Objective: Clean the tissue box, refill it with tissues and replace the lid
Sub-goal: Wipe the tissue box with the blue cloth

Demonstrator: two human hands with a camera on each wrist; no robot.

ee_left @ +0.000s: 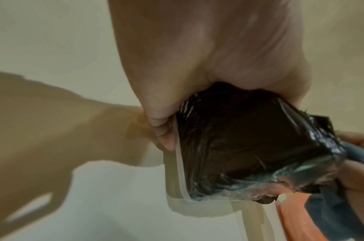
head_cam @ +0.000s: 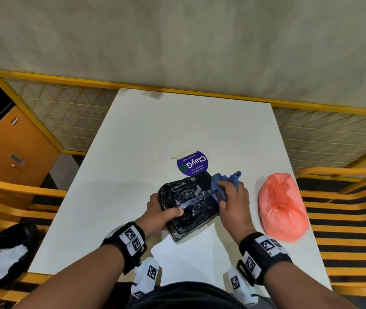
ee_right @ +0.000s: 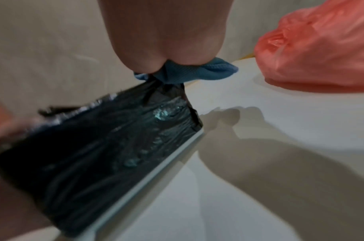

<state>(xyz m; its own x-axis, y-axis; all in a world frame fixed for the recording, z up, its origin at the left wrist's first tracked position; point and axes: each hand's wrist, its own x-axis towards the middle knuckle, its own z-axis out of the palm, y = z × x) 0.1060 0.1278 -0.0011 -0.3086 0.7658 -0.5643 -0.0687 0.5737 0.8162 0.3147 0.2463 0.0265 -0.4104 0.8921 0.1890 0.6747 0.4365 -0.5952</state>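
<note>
The tissue box (head_cam: 188, 206) is a black block wrapped in crinkled shiny plastic, lying on the white table (head_cam: 177, 130) in front of me. My left hand (head_cam: 163, 214) grips its near left end, thumb over the top; the left wrist view shows the box (ee_left: 249, 146) with fingers (ee_left: 166, 135) curled round its edge. My right hand (head_cam: 231, 197) clutches a bunched blue cloth (head_cam: 224, 181) and presses it against the box's right side. In the right wrist view the cloth (ee_right: 197, 70) sits under the fist, touching the box (ee_right: 104, 146). No loose lid is in view.
A tied pink plastic bag (head_cam: 282, 206) lies to the right of my right hand, also seen as bag (ee_right: 321, 48). A round purple sticker (head_cam: 192, 163) is just beyond the box. A black bag with white paper (head_cam: 1, 253) rests on a chair at left. Yellow-framed railing (head_cam: 177, 89) bounds the table.
</note>
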